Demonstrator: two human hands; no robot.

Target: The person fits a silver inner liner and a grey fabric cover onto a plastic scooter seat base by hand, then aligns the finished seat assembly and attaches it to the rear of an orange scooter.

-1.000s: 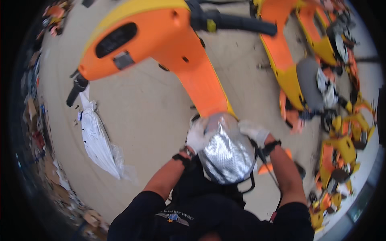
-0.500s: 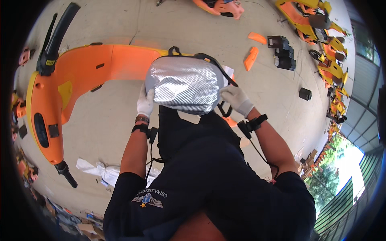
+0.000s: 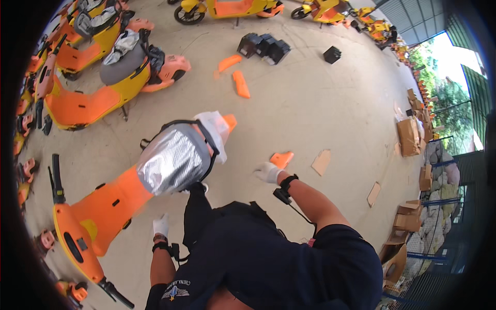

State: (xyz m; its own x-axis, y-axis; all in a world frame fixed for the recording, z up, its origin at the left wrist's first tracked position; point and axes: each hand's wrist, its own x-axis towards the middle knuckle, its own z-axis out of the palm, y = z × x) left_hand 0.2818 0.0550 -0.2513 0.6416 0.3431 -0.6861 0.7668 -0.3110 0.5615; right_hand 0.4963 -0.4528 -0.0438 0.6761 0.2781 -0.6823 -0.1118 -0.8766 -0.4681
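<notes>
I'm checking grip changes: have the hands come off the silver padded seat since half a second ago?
Yes. Both gloved hands clasped its sides then; now the left hand hangs below the silver padded seat, and the right hand is out to its right, apart.

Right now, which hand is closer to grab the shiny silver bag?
Left. The left hand in its white glove hangs just below the shiny silver padded bag, while the right hand is stretched away toward the concrete floor.

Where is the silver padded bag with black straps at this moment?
In the head view, the silver padded bag with black straps sits left of centre, over the orange scooter body, above the left hand.
</notes>
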